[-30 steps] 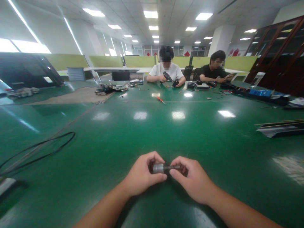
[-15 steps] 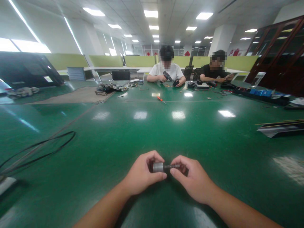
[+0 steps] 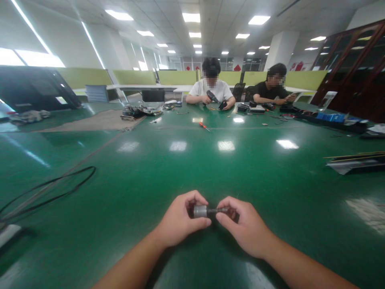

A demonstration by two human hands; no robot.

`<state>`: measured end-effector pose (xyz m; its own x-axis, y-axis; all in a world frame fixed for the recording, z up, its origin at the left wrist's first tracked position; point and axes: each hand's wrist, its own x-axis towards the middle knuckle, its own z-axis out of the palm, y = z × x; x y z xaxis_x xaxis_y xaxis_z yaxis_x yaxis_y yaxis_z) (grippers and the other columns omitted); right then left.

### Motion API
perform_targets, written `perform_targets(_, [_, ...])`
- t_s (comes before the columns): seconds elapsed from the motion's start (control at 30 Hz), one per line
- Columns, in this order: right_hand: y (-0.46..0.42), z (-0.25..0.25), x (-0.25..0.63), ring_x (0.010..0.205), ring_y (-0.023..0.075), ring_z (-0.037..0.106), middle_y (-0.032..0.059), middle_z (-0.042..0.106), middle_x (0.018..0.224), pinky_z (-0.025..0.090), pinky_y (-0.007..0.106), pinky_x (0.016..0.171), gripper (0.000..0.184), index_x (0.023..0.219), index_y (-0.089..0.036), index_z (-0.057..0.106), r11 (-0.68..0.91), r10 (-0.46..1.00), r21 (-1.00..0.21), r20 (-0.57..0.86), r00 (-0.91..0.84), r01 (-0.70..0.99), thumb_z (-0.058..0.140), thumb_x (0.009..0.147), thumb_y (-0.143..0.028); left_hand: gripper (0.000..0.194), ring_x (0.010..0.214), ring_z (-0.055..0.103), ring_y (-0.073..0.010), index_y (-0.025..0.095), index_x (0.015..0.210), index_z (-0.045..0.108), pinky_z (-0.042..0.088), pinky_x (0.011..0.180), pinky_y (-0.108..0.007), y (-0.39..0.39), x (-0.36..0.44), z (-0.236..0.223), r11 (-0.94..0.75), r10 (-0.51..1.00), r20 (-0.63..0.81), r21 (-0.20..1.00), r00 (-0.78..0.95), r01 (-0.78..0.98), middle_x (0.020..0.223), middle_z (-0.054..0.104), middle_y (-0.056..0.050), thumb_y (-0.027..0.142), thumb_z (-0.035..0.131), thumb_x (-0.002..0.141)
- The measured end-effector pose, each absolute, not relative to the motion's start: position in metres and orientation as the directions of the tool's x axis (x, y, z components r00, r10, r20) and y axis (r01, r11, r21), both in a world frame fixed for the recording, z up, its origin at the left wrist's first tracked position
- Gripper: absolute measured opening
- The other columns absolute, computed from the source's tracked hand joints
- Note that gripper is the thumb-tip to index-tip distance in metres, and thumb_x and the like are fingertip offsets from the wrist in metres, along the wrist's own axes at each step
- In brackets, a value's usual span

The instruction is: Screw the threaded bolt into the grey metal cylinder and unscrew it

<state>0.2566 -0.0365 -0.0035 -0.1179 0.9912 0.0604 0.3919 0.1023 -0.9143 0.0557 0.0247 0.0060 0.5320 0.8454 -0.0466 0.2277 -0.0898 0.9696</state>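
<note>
Low in the middle of the head view, a short grey metal cylinder with a thin dark shaft (image 3: 200,211) lies level between my two hands. My left hand (image 3: 182,218) is closed around the wide cylinder end, with the thumb below and the fingers curled over the far side. My right hand (image 3: 245,224) pinches the outer end of the shaft between thumb and fingers. The fingertips hide both ends of the piece, so its exact kind does not show. Beneath it is the green tabletop (image 3: 156,168).
An orange screwdriver (image 3: 203,126) lies farther up the table. Across sits a person (image 3: 197,90) in white holding a power drill (image 3: 212,96); another person (image 3: 263,93) in black is at right. A black cable (image 3: 75,186) loops at left. Dark metal strips (image 3: 355,164) lie at right.
</note>
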Motion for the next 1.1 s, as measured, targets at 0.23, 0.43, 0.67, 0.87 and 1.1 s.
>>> perform_targets(0.23, [-0.0371,-0.0043,0.2565,0.061,0.0124,0.054,-0.0026,0.061,0.068,0.038,0.022,0.058,0.007,0.086,-0.018,0.067,0.111,0.991,-0.914,0.072,-0.112,0.391,0.062,0.087,-0.022,0.034,0.065,0.049,-0.0127,0.013,0.084,0.061,0.036,0.059,-0.023,0.0244,0.0553,0.0055,-0.101,0.849,-0.040,0.966,0.526,0.238,0.071,0.057,0.002,0.027,0.082,0.062])
perform_targets(0.43, [-0.0360,-0.0073,0.2570,0.061,0.0123,0.055,-0.0024,0.062,0.069,0.039,0.023,0.059,0.007,0.087,-0.018,0.067,0.109,0.991,-0.916,0.068,-0.119,0.386,0.061,0.087,-0.022,0.034,0.064,0.049,-0.0128,0.014,0.084,0.060,0.037,0.059,-0.023,0.0242,0.0549,0.0054,-0.082,0.851,-0.058,0.967,0.522,0.242,0.070,0.057,0.002,0.028,0.082,0.062])
perform_targets(0.67, [-0.0362,-0.0061,0.2571,0.060,0.0123,0.054,-0.0028,0.060,0.067,0.039,0.022,0.057,0.007,0.087,-0.018,0.066,0.092,0.991,-0.924,0.051,-0.121,0.371,0.061,0.087,-0.022,0.035,0.063,0.049,-0.0126,0.014,0.083,0.060,0.036,0.059,-0.023,0.0243,0.0556,0.0060,-0.074,0.852,-0.057,0.971,0.520,0.227,0.070,0.057,0.002,0.028,0.083,0.061])
perform_targets(0.87, [-0.0361,-0.0052,0.2580,0.060,0.0122,0.053,-0.0027,0.059,0.067,0.039,0.022,0.057,0.007,0.087,-0.018,0.066,0.091,0.992,-0.927,0.053,-0.113,0.364,0.061,0.086,-0.022,0.034,0.063,0.049,-0.0122,0.014,0.082,0.060,0.036,0.058,-0.022,0.0235,0.0562,0.0075,-0.061,0.855,-0.060,0.975,0.516,0.213,0.069,0.056,0.003,0.027,0.083,0.061])
perform_targets(1.1, [-0.0353,-0.0064,0.2576,0.061,0.0127,0.053,-0.0026,0.058,0.067,0.040,0.023,0.058,0.007,0.086,-0.018,0.065,0.090,0.991,-0.932,0.051,-0.120,0.350,0.061,0.087,-0.024,0.036,0.062,0.048,-0.0117,0.013,0.084,0.060,0.036,0.058,-0.022,0.0239,0.0556,0.0057,-0.045,0.854,-0.062,0.980,0.516,0.193,0.069,0.057,0.002,0.026,0.084,0.061])
